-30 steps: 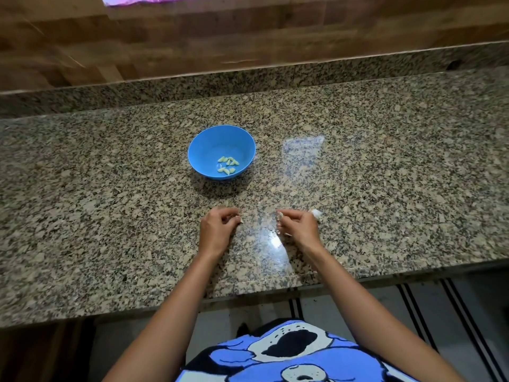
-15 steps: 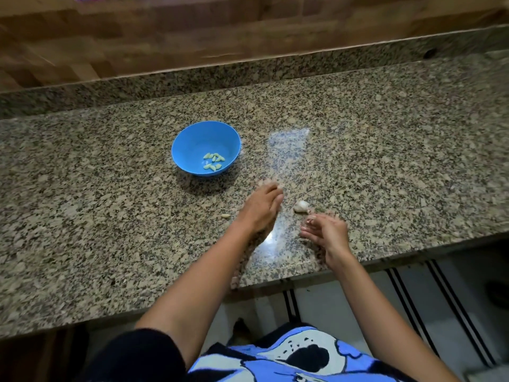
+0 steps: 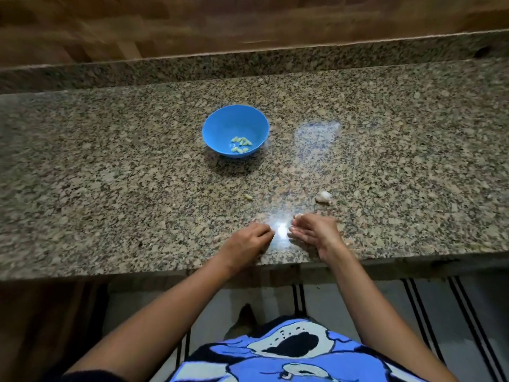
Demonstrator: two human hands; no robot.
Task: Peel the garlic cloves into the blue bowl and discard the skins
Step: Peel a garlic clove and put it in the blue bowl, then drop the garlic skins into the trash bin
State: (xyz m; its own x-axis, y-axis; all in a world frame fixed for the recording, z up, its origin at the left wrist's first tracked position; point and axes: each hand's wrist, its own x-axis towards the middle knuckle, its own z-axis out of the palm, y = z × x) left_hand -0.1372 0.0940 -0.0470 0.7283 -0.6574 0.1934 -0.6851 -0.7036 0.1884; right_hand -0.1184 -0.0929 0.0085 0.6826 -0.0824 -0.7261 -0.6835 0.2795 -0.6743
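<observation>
The blue bowl (image 3: 210, 125) stands mid-counter with several peeled cloves (image 3: 241, 144) in it. One peeled clove (image 3: 248, 197) lies loose on the granite in front of the bowl. An unpeeled garlic piece (image 3: 323, 196) lies to its right. My left hand (image 3: 246, 242) rests near the counter's front edge with its fingers curled under; nothing shows in it. My right hand (image 3: 314, 230) is just beside it, cupped with the palm facing left and the fingers fairly straight. A small pale bit shows at its fingertips; I cannot tell what it is.
The granite counter (image 3: 110, 188) ends in a raised granite ledge and a wood wall behind. A bright light glare lies between my hands. A few pale scraps (image 3: 348, 244) lie by my right wrist. Below the front edge are a striped floor mat and my blue shirt.
My left hand has drawn back from its stretched reach near the garlic piece and curled its fingers. My right hand has opened into a cup beside it. The camera has tilted.
</observation>
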